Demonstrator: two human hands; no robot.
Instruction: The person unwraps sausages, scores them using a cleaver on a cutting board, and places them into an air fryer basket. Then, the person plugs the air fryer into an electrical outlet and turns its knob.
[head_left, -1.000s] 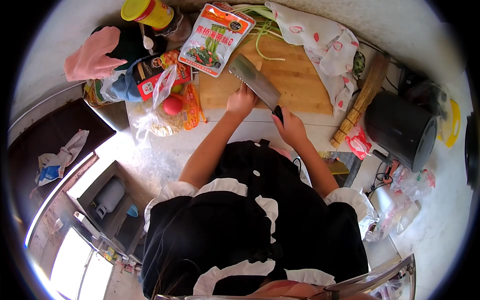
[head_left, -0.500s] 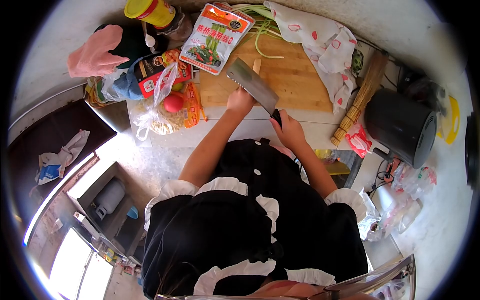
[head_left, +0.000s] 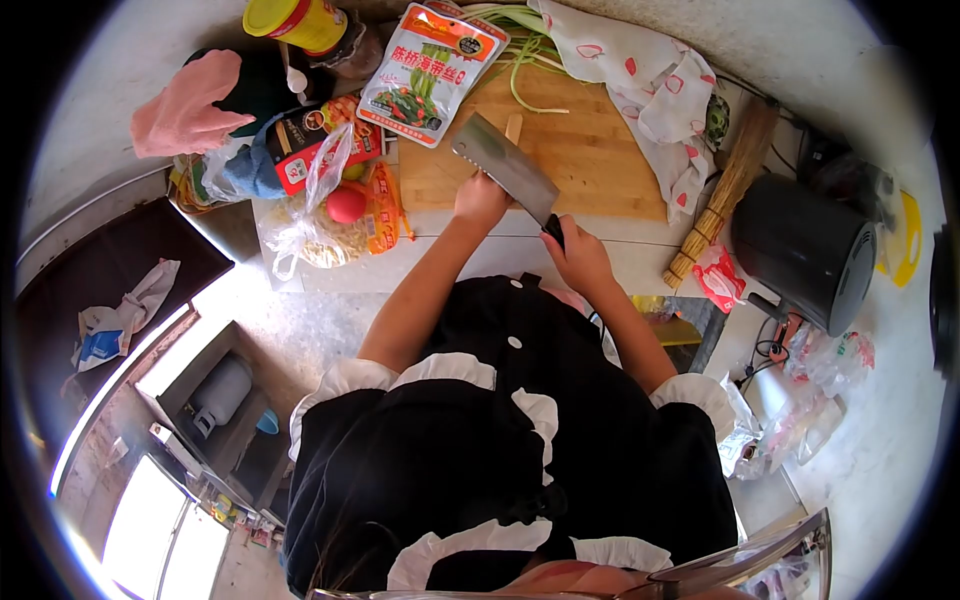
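Observation:
My right hand (head_left: 582, 262) is closed around the black handle of a cleaver (head_left: 506, 168), whose wide metal blade slants up and left over the near part of a wooden cutting board (head_left: 600, 160). At the blade's lower left edge, my left hand (head_left: 483, 200) is closed, its fingertips partly hidden by the blade. A pale wooden-looking stick (head_left: 514, 128) juts out past the blade's upper edge. Whether my left hand grips it is hidden. Green stalks (head_left: 530, 85) and a printed food packet (head_left: 430, 75) lie at the board's back left.
A white cloth with red prints (head_left: 640, 80) covers the board's right side. Beyond it are a straw brush (head_left: 725, 200) and a black kettle (head_left: 800, 250). To the left sit a clear bag of noodles (head_left: 315, 235), a red ball-like item (head_left: 346, 205) and a yellow tin (head_left: 300, 22).
The view has shifted very slightly. Both hands and the cleaver stay in nearly the same place, with the right hand and handle a touch lower.

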